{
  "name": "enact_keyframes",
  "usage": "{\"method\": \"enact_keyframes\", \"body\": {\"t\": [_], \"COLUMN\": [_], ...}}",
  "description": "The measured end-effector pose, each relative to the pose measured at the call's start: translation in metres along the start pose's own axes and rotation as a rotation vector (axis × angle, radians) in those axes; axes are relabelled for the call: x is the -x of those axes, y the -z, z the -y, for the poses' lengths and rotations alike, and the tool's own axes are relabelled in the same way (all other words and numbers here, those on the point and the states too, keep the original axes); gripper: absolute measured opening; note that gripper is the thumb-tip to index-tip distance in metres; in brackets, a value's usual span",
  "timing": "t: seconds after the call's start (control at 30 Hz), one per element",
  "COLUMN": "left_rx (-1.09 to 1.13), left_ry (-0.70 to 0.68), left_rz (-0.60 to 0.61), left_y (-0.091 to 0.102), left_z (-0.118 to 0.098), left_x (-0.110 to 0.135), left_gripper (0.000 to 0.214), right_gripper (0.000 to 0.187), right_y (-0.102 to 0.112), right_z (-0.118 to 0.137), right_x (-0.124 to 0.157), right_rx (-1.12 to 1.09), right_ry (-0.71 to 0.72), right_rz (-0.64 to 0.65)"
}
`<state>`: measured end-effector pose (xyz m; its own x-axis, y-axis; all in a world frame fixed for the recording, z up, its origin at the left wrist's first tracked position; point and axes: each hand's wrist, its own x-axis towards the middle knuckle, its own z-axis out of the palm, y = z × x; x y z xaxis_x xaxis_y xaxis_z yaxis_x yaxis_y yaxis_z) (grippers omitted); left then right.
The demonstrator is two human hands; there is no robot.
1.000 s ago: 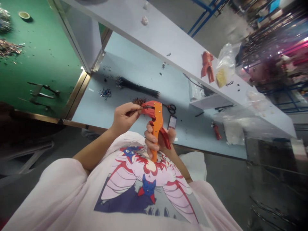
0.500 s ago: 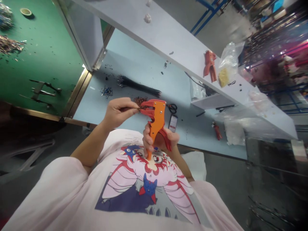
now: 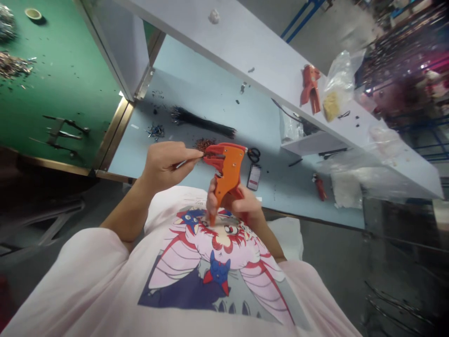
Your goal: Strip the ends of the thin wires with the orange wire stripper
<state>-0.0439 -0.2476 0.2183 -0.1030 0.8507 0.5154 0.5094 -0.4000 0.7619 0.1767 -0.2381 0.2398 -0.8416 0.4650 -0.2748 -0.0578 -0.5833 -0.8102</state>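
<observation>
I see left hand pinching thin wire at jaws of orange wire stripper, right hand wrapped round it, by bench; loose pinch could let wire slip

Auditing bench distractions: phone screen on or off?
On: the phone has a lit, pale face with a reddish band low down.

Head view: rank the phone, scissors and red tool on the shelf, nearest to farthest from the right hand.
1. Phone: on the table, beyond the right hand.
2. Scissors: past the phone.
3. Red tool: on the shelf, to the right.
</observation>
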Motion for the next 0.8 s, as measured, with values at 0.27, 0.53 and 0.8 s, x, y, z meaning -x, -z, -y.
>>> {"method": "enact_keyframes", "body": {"t": [0.27,0.53,0.8], "left_rx": [-0.024,-0.032,0.021], "left_ry": [0.017,-0.151,-0.175], "left_rz": [-0.009,-0.045,-0.095], "left_y": [0.004,0.016,0.013], "left_z": [0.002,-0.013,-0.015], "left_x": [0.002,0.002,0.009], "left_gripper": [0.013,0.010,0.010], "right_gripper": [0.038,0.038,0.029], "right_y": [-0.003,-0.006,-0.011], "right_z": [0.004,-0.003,-0.005], "right_x": [-0.006,-0.010,-0.011], "right_rx": [0.306,0.234,0.542], "right_ry": [0.028,0.084,0.154], "right_rz": [-0.193,-0.037,-0.224]}}
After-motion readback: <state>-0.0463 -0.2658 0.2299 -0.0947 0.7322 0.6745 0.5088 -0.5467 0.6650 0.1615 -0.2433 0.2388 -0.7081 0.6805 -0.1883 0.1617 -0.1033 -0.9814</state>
